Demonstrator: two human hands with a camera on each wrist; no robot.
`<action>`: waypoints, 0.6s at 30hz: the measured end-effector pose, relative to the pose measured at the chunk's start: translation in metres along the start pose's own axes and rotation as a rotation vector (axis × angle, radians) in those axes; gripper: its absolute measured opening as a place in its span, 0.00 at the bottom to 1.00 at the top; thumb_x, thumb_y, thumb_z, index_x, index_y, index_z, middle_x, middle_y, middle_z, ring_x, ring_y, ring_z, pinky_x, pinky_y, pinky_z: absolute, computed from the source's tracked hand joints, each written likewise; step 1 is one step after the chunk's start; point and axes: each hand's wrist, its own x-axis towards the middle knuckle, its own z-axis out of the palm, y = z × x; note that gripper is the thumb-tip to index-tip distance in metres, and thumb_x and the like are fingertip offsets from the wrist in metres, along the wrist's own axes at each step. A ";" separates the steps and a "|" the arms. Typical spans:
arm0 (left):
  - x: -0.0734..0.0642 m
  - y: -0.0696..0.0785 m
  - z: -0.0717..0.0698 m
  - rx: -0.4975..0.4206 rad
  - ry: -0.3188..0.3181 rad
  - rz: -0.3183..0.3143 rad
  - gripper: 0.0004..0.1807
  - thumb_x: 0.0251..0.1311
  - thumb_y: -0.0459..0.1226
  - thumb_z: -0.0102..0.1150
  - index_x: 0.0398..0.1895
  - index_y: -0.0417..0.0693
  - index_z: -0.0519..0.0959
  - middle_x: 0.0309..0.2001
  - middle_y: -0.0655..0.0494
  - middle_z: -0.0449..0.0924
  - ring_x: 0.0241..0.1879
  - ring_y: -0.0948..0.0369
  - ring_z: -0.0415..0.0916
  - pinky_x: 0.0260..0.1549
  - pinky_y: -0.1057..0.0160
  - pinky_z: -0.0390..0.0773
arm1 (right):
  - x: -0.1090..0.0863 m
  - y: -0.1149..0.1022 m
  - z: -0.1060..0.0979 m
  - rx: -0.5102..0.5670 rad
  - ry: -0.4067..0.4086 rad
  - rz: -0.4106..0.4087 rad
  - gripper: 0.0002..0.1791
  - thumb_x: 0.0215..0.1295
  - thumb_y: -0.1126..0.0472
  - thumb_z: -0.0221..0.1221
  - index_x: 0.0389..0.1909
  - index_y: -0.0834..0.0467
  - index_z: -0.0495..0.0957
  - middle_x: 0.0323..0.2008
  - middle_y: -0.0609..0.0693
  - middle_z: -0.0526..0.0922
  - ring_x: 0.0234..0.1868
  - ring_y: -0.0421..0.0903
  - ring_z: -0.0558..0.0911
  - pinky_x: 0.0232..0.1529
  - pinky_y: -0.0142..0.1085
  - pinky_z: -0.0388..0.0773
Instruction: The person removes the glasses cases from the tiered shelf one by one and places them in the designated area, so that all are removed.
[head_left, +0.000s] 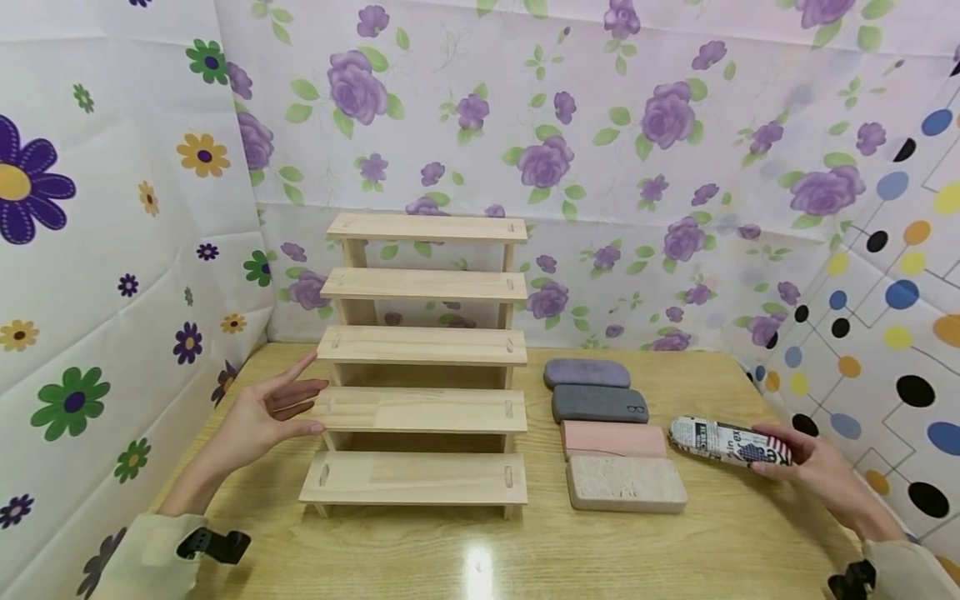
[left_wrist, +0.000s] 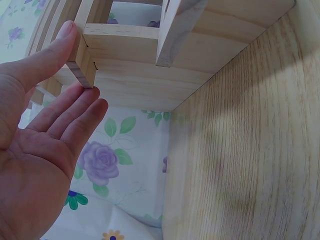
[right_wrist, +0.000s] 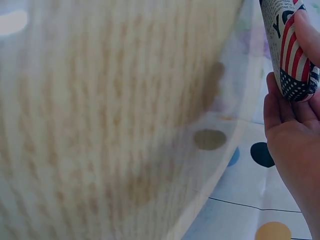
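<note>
A stepped wooden rack (head_left: 420, 408) with several plank tiers stands on the table. My left hand (head_left: 268, 408) holds the left end of its second-lowest plank (left_wrist: 82, 62), thumb on one side and fingertips on the other. The index finger points toward the tier above. To the right, my right hand (head_left: 813, 467) grips one end of an elongated glasses case (head_left: 723, 440) printed with newsprint lettering. Flag stripes and stars show on the case (right_wrist: 295, 55) in the right wrist view, with the thumb on one face and fingers behind.
Between rack and right hand lies a column of glasses cases: purple (head_left: 587, 372), grey-blue with a glasses emblem (head_left: 600, 403), pink (head_left: 615, 439) and beige (head_left: 626, 483). Flowered cloth (head_left: 465, 125) hangs behind the wooden table (head_left: 390, 554); patterned cloths flank it left and right.
</note>
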 end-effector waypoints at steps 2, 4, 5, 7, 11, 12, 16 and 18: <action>0.000 0.000 0.000 0.001 -0.001 -0.001 0.54 0.57 0.25 0.77 0.85 0.53 0.58 0.64 0.32 0.78 0.61 0.64 0.79 0.58 0.62 0.82 | 0.001 0.003 0.001 -0.021 0.004 -0.001 0.42 0.65 0.54 0.75 0.76 0.61 0.70 0.58 0.53 0.79 0.47 0.39 0.79 0.42 0.31 0.83; 0.000 0.000 0.000 0.001 -0.002 -0.004 0.55 0.57 0.26 0.77 0.85 0.53 0.58 0.64 0.33 0.78 0.61 0.64 0.79 0.58 0.63 0.82 | 0.001 0.005 0.002 -0.049 0.008 -0.003 0.43 0.64 0.53 0.76 0.76 0.61 0.70 0.59 0.57 0.79 0.47 0.38 0.80 0.42 0.31 0.83; 0.000 0.000 0.000 0.002 -0.002 -0.006 0.55 0.57 0.26 0.77 0.85 0.53 0.58 0.64 0.33 0.78 0.61 0.63 0.79 0.58 0.63 0.82 | 0.001 0.006 0.003 -0.057 0.011 -0.005 0.43 0.64 0.53 0.76 0.76 0.61 0.70 0.60 0.59 0.79 0.47 0.38 0.80 0.42 0.31 0.83; 0.000 0.000 0.000 0.006 -0.001 -0.008 0.55 0.57 0.26 0.77 0.85 0.54 0.58 0.64 0.33 0.79 0.61 0.63 0.79 0.58 0.64 0.82 | 0.001 0.008 0.003 -0.077 0.013 -0.014 0.43 0.63 0.53 0.76 0.75 0.62 0.70 0.61 0.62 0.79 0.47 0.38 0.80 0.42 0.30 0.83; -0.001 0.000 0.000 0.001 -0.004 -0.014 0.55 0.58 0.27 0.77 0.85 0.55 0.57 0.64 0.33 0.78 0.61 0.63 0.79 0.58 0.65 0.82 | 0.002 0.010 0.004 -0.120 0.017 -0.046 0.43 0.62 0.53 0.77 0.74 0.62 0.72 0.62 0.65 0.79 0.47 0.36 0.80 0.43 0.27 0.80; -0.001 0.000 0.000 -0.001 -0.005 -0.015 0.54 0.58 0.26 0.77 0.85 0.55 0.57 0.64 0.33 0.78 0.61 0.63 0.79 0.58 0.65 0.82 | 0.002 0.011 0.003 -0.135 0.017 -0.056 0.43 0.61 0.53 0.78 0.74 0.62 0.72 0.62 0.64 0.79 0.48 0.36 0.79 0.43 0.26 0.79; -0.001 0.000 0.000 -0.010 -0.005 -0.012 0.54 0.58 0.26 0.76 0.85 0.54 0.58 0.64 0.32 0.78 0.62 0.63 0.79 0.58 0.64 0.82 | 0.004 0.012 0.003 -0.156 0.021 -0.084 0.42 0.59 0.54 0.79 0.71 0.63 0.74 0.62 0.63 0.79 0.48 0.33 0.78 0.43 0.25 0.77; 0.000 0.000 0.000 -0.011 -0.004 -0.005 0.54 0.58 0.25 0.76 0.85 0.53 0.58 0.64 0.32 0.78 0.62 0.63 0.79 0.58 0.63 0.82 | 0.004 0.012 0.003 -0.154 0.012 -0.098 0.41 0.59 0.55 0.79 0.71 0.64 0.75 0.62 0.63 0.79 0.48 0.33 0.78 0.42 0.26 0.79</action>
